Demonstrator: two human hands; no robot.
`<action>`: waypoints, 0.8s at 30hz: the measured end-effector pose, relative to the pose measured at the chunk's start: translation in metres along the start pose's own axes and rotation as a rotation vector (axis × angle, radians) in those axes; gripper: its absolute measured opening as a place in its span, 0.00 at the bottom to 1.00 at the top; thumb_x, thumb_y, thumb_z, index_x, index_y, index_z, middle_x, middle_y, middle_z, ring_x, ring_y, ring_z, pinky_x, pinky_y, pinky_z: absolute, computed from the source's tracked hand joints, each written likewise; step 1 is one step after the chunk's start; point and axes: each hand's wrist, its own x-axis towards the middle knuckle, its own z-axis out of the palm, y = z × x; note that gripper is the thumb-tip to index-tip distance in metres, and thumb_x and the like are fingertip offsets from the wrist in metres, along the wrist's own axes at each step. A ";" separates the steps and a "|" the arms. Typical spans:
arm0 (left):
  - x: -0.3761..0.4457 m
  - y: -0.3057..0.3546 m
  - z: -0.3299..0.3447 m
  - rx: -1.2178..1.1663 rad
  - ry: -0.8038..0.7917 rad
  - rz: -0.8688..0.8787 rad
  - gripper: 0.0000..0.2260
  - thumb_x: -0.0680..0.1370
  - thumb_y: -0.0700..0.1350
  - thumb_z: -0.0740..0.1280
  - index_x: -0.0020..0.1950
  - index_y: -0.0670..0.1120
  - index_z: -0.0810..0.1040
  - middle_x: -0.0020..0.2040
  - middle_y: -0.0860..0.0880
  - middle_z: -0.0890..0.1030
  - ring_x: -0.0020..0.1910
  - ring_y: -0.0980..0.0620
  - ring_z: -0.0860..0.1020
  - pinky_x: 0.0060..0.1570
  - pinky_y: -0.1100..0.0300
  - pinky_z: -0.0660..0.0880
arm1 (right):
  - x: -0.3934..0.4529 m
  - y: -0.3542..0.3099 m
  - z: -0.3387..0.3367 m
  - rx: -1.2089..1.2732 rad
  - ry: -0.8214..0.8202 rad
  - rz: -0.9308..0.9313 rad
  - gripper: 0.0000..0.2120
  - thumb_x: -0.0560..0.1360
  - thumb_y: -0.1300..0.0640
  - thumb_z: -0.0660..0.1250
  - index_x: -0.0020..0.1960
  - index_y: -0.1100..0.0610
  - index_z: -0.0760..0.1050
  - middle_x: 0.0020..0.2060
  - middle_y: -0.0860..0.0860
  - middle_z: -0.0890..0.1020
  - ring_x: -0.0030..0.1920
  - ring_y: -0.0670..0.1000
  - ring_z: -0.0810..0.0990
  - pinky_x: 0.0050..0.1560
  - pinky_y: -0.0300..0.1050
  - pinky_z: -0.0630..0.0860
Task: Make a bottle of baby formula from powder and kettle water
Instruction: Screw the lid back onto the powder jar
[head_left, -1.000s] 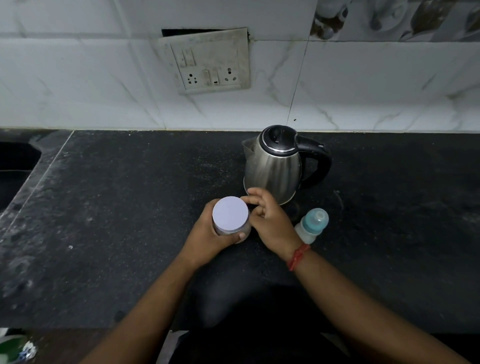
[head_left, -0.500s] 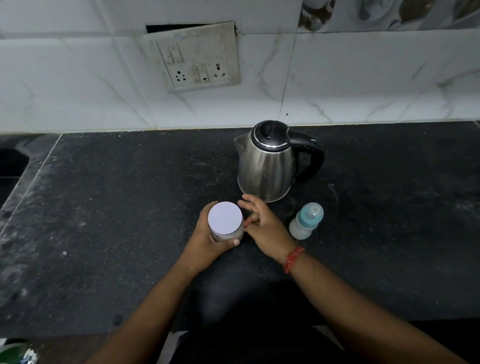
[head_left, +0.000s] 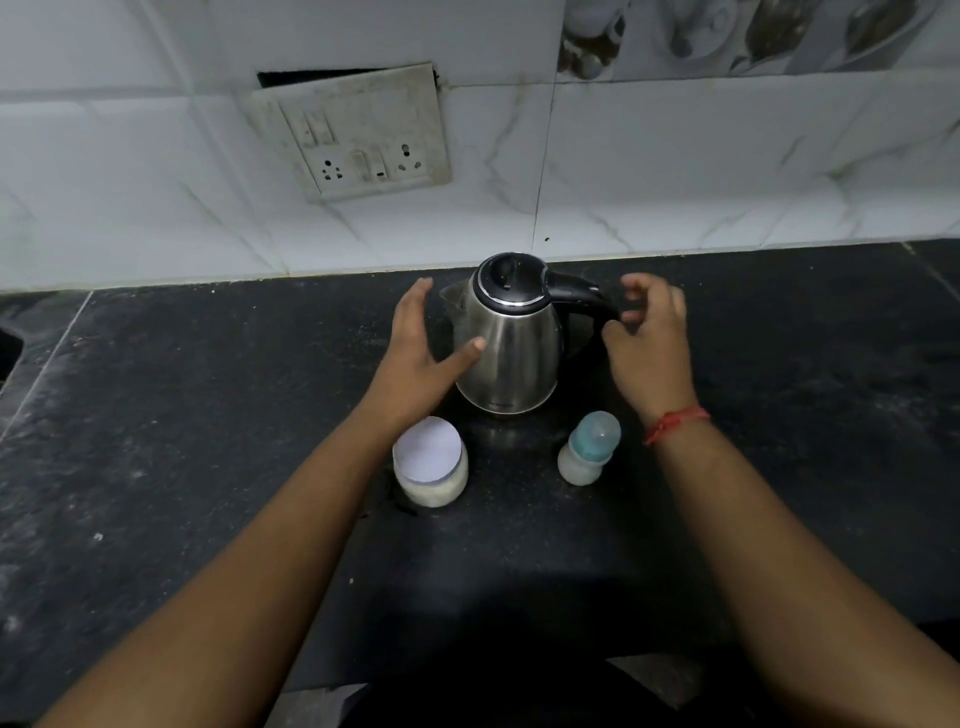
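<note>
A steel kettle (head_left: 511, 353) with a black lid and handle stands on the black counter (head_left: 208, 415) near the wall. My left hand (head_left: 421, 353) is open at its left side, thumb close to the steel body. My right hand (head_left: 649, 343) is open by the black handle, fingers curled and spread, gripping nothing. In front of the kettle stand a powder jar (head_left: 431, 462) with a white lid and a small baby bottle (head_left: 589, 447) with a blue-green cap, both free of my hands.
A switch and socket plate (head_left: 363, 135) hangs tilted on the white tiled wall behind the kettle. A sink edge (head_left: 10, 343) shows at the far left. The counter's front edge runs along the bottom of the view.
Both hands let go of the powder jar and moved forward to either side of the kettle. The jar now stands alone on the counter.
</note>
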 end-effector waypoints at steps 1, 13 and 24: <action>0.011 0.004 0.001 -0.005 -0.019 -0.020 0.44 0.77 0.56 0.73 0.84 0.51 0.49 0.84 0.50 0.52 0.81 0.53 0.55 0.77 0.54 0.59 | 0.009 0.007 0.000 -0.078 -0.050 0.022 0.27 0.74 0.68 0.66 0.71 0.54 0.69 0.65 0.52 0.66 0.60 0.53 0.75 0.65 0.47 0.74; 0.044 0.008 0.016 0.111 -0.033 -0.109 0.47 0.73 0.56 0.78 0.82 0.43 0.56 0.77 0.47 0.63 0.73 0.51 0.69 0.73 0.55 0.68 | 0.031 0.021 0.004 -0.221 -0.294 0.055 0.22 0.80 0.65 0.66 0.71 0.50 0.72 0.59 0.54 0.80 0.59 0.52 0.77 0.59 0.41 0.68; 0.026 0.000 0.017 0.150 0.022 -0.063 0.41 0.73 0.54 0.78 0.80 0.43 0.62 0.74 0.46 0.65 0.68 0.56 0.69 0.70 0.59 0.70 | 0.023 0.022 0.003 -0.263 -0.315 -0.008 0.22 0.80 0.64 0.66 0.71 0.50 0.71 0.57 0.53 0.80 0.56 0.50 0.76 0.58 0.41 0.69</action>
